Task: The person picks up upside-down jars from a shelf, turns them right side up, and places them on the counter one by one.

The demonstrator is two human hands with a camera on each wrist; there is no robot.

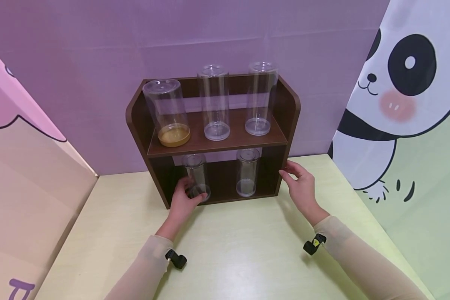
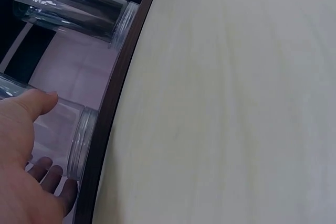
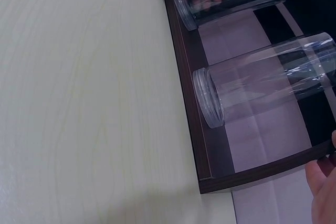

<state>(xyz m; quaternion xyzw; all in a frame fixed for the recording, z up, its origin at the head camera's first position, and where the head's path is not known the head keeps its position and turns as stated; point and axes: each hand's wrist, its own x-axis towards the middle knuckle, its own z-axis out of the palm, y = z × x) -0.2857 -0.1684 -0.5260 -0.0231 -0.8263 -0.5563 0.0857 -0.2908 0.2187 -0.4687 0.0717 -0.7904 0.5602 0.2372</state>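
Observation:
A dark brown two-tier shelf [image 1: 217, 146] stands against the wall at the back of the table. My left hand [image 1: 183, 202] grips a clear jar [image 2: 58, 135] at the left of the lower tier, thumb on one side and fingers on the other. To the right on that tier stands another clear jar [image 1: 246, 175]. With its thumb and fingers, my right hand [image 1: 303, 191] pinches the front edge of the shelf's right side panel [image 3: 283, 170]. Part of the right hand lies outside the right wrist view.
On the upper tier stand a wider clear jar [image 1: 165, 102] with a gold lid [image 1: 174, 135] at its lower end and two tall clear jars, one in the middle [image 1: 215, 100] and one at the right [image 1: 261, 96]. Printed cloth walls border the pale wooden table [image 1: 232, 250].

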